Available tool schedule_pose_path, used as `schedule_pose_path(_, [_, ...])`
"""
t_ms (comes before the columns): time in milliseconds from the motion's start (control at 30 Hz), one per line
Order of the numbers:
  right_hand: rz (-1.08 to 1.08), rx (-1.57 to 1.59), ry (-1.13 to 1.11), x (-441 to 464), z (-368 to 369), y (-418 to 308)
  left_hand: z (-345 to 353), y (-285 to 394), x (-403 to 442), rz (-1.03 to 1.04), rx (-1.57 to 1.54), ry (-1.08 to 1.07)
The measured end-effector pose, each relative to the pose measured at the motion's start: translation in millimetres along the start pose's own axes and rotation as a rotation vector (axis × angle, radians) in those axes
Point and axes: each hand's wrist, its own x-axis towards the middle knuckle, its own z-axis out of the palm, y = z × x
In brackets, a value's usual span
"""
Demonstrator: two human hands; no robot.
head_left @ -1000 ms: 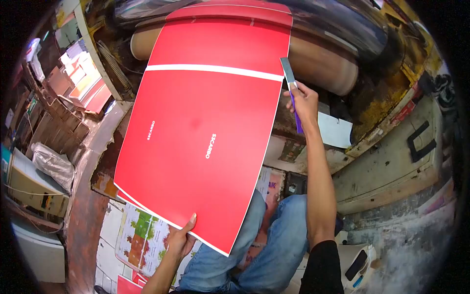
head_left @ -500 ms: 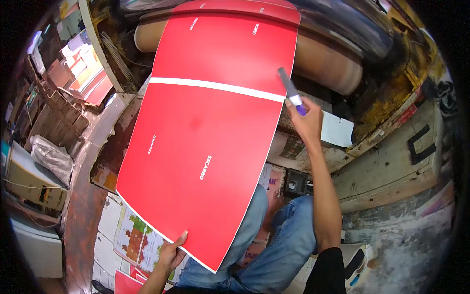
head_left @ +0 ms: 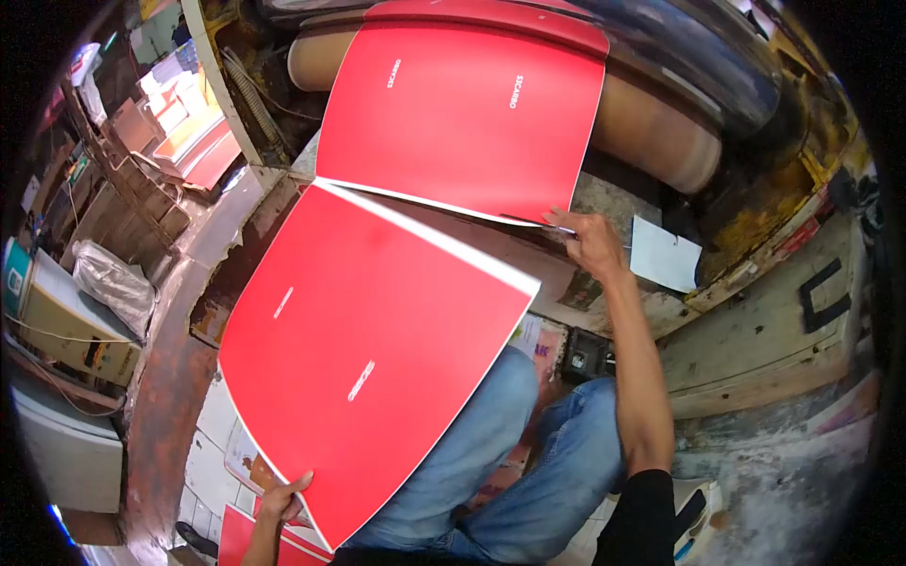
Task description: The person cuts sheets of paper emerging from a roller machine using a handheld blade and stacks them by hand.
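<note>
A red printed sheet [head_left: 359,321] with white lettering and a white strip along its far edge lies over my knees. My left hand [head_left: 276,502] pinches its near edge, thumb on top. Beyond it, a second red sheet [head_left: 462,123] comes down from the rollers. A wedge-shaped gap parts the two sheets, wide at the right and narrowing to the left corner, where I cannot tell whether they still join. My right hand [head_left: 596,247] is closed around a knife [head_left: 564,230] at the right end of the far sheet's edge. Most of the knife is hidden.
A brown roller [head_left: 651,127] and a dark shiny cylinder [head_left: 698,57] lie across the back. A white paper [head_left: 664,255] rests right of my hand. More red sheets [head_left: 247,536] lie on the floor at lower left. A silvery plastic bag [head_left: 113,283] is farther left.
The sheet has parted along its white strip, opening a gap at the right. My right hand has lowered the knife to the sheet edge. My left hand has pulled the near piece down and left.
</note>
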Motion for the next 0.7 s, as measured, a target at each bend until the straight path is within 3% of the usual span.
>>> schedule_pose_path(100, [-0.018, 0.061, 0.005, -0.9, 10.2, -4.7, -58.4, -12.6, -4.1, -0.031, 0.039, 0.104])
schedule_pose_path(167, [0.094, -0.002, -0.133, 1.6, 5.4, -17.4, -80.4, -23.7, 8.0, -0.144, 0.025, 0.194])
schedule_pose_path(267, [0.113, 0.032, -0.208, 5.4, -5.2, -39.0, -34.6, -22.0, 41.0, -0.012, 0.066, 0.162])
schedule_pose_path(367, [0.114, 0.024, -0.225, 4.0, -18.2, -72.1, -109.1, -99.6, 132.6, -0.043, -0.138, 0.137])
schedule_pose_path(567, [0.023, 0.005, -0.235, -5.7, -22.6, -86.7, -56.0, -105.5, 227.1, -0.098, -0.115, 0.211])
schedule_pose_path(633, [-0.030, -0.007, -0.145, -14.4, -11.5, -80.9, -12.3, -85.4, 222.8, -0.069, 0.022, 0.363])
schedule_pose_path(667, [0.066, -0.023, -0.240, -17.8, -21.2, -95.6, -21.6, -92.7, 232.6, -0.103, 0.001, 0.409])
schedule_pose_path(700, [0.174, -0.037, -0.331, -16.3, -32.7, -112.8, -64.2, -122.5, 265.4, 0.051, -0.056, 0.299])
